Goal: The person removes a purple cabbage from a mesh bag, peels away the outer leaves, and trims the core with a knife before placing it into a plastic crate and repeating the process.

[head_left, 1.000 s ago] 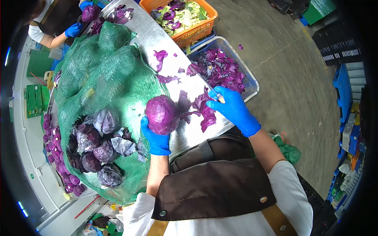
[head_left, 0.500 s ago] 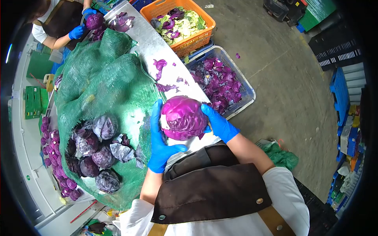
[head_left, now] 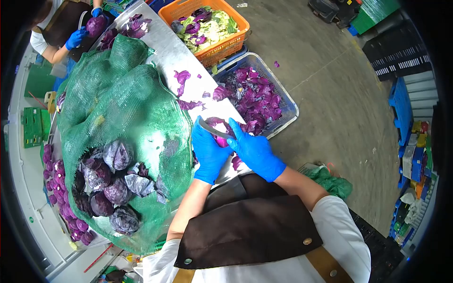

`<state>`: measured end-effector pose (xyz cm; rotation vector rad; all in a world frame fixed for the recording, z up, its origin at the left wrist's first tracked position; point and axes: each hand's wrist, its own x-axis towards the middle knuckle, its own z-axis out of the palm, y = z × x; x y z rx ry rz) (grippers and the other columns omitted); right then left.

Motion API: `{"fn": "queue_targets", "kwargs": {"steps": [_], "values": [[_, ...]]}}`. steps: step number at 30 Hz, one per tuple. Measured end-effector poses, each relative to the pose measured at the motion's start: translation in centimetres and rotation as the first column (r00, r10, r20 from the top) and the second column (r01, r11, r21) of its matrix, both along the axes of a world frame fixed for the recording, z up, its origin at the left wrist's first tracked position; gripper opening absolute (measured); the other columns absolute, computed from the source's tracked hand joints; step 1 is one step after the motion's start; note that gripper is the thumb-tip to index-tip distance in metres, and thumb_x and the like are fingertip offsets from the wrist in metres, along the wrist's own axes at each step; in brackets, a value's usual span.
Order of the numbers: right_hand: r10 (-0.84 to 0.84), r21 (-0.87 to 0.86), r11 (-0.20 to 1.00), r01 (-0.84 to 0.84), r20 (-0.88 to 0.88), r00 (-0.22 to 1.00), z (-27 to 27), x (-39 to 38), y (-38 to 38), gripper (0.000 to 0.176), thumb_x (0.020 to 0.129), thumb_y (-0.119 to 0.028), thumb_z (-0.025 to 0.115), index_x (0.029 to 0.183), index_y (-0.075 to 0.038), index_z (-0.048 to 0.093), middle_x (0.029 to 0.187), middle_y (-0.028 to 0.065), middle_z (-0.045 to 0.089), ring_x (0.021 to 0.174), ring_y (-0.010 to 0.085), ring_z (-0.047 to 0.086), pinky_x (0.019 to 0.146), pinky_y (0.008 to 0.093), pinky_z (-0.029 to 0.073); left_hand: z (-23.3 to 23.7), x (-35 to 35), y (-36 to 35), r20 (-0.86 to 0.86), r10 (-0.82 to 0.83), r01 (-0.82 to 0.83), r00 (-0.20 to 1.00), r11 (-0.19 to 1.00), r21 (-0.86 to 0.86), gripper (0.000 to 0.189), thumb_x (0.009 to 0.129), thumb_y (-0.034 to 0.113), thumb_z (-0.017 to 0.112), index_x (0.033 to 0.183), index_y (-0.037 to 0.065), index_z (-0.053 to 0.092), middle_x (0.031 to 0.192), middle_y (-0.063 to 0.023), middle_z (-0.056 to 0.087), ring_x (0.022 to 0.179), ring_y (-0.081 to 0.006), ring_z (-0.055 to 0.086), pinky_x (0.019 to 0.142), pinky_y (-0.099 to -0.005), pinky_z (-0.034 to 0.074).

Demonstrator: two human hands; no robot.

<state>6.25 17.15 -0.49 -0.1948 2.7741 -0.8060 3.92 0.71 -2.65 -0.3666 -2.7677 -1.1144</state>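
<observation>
Both my hands wear blue gloves and are together over the metal table's near edge. My left hand (head_left: 207,153) is closed around a red cabbage (head_left: 218,123), mostly hidden by the gloves; a pale stem end shows at its top. My right hand (head_left: 255,153) grips a knife (head_left: 214,129), its handle hidden in the glove. The grey curved blade lies across the cabbage, pointing up and left to my left fingers. A loose purple leaf (head_left: 237,162) is beside my hands.
A green mesh sack (head_left: 132,99) with dark unpeeled cabbages (head_left: 118,191) covers the left of the metal table (head_left: 177,52). Beyond the table are a blue crate (head_left: 293,111) of purple leaves and an orange crate (head_left: 226,49) of trimmings. A co-worker (head_left: 66,28) handles another cabbage.
The cabbage has been turned so its stem end shows, and the knife blade is now visible across it. My left hand has moved under it; loose leaf pieces now lie nearby.
</observation>
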Motion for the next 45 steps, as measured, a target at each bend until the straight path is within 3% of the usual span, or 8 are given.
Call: {"fn": "queue_targets", "kwargs": {"steps": [2,9,19,26,29,34,37,45], "values": [[-0.004,0.012,1.000,0.006,-0.127,0.992,-0.8,1.0,-0.2,0.066,0.102,-0.048,0.043,0.156,-0.015,0.025,0.075,0.0192,0.068,0.061,0.0347,0.067,0.048,0.0464,0.049,-0.4,0.2,0.4,-0.070,0.037,-0.044,0.997,0.994,-0.105,0.105,0.061,0.034,0.088,0.142,-0.007,0.036,0.139,-0.0283,0.043,0.126,-0.0457,0.044,0.109,-0.0521,0.033],[0.035,0.151,0.988,-0.040,0.041,0.999,0.7,-0.8,-0.5,0.060,0.100,-0.046,0.047,0.147,-0.010,0.039,0.091,0.0175,0.071,0.071,0.0327,0.070,0.053,0.0435,0.053,-0.3,-0.3,0.2,0.028,-0.002,0.004,1.000,0.997,-0.079,0.103,0.060,0.031,0.088,0.140,-0.006,0.036,0.134,-0.0275,0.046,0.122,-0.0449,0.045,0.104,-0.0512,0.036],[-0.088,-0.346,0.925,0.157,0.209,0.974,-0.1,-5.5,0.4,0.052,0.102,-0.049,0.038,0.104,-0.007,0.069,0.093,0.0225,0.070,0.090,0.0422,0.067,0.077,0.0522,0.051,-1.9,0.1,0.6,0.156,0.150,-0.158,0.976,0.986,0.043,0.118,0.056,0.029,0.093,0.147,-0.005,0.026,0.142,-0.0285,0.038,0.133,-0.0446,0.035,0.114,-0.0497,0.028],[-0.178,-0.275,0.952,0.133,-0.143,0.974,-4.6,-5.1,-0.2,0.060,0.101,-0.053,0.037,0.099,-0.003,0.070,0.086,0.0236,0.070,0.087,0.0447,0.067,0.078,0.0527,0.051,-1.2,1.1,2.3,0.105,0.201,-0.204,0.974,0.979,0.025,0.120,0.055,0.027,0.093,0.148,-0.004,0.024,0.146,-0.0294,0.034,0.136,-0.0459,0.031,0.116,-0.0521,0.024],[-0.391,-0.294,0.802,0.520,0.400,0.829,-4.2,-6.8,1.2,0.067,0.102,-0.054,0.035,0.095,0.002,0.071,0.080,0.0258,0.069,0.084,0.0427,0.069,0.077,0.0508,0.052,-1.4,2.3,2.3,0.084,0.183,-0.189,0.980,0.980,0.068,0.123,0.057,0.026,0.093,0.151,-0.003,0.020,0.149,-0.0289,0.031,0.140,-0.0460,0.027,0.117,-0.0513,0.022],[-0.283,-0.615,0.688,0.385,0.261,0.923,-2.2,-4.3,-0.1,0.062,0.098,-0.057,0.045,0.089,-0.002,0.072,0.081,0.0214,0.070,0.079,0.0385,0.069,0.071,0.0488,0.052,-3.1,2.5,0.1,0.031,0.147,-0.151,0.989,0.970,0.190,0.124,0.055,0.030,0.094,0.151,-0.002,0.022,0.151,-0.0234,0.031,0.140,-0.0406,0.030,0.117,-0.0478,0.024],[-0.178,-0.238,0.955,0.177,0.019,0.984,-1.4,-3.7,-0.1,0.049,0.092,-0.052,0.055,0.090,-0.007,0.074,0.088,0.0197,0.071,0.080,0.0402,0.068,0.071,0.0484,0.052,-2.9,3.5,-1.8,0.119,0.102,-0.136,0.988,0.937,0.322,0.124,0.055,0.031,0.096,0.151,-0.001,0.024,0.149,-0.0194,0.035,0.139,-0.0330,0.036,0.118,-0.0423,0.026],[-0.346,-0.178,0.926,0.332,-0.051,0.937,-3.4,-5.7,3.5,0.050,0.091,-0.053,0.057,0.085,-0.006,0.070,0.083,0.0212,0.068,0.081,0.0409,0.068,0.069,0.0506,0.052,-3.3,3.7,-5.1,0.156,-0.098,0.043,0.983,0.944,0.327,0.123,0.057,0.029,0.096,0.153,0.002,0.025,0.157,-0.0184,0.028,0.145,-0.0316,0.029,0.121,-0.0412,0.024]]}}
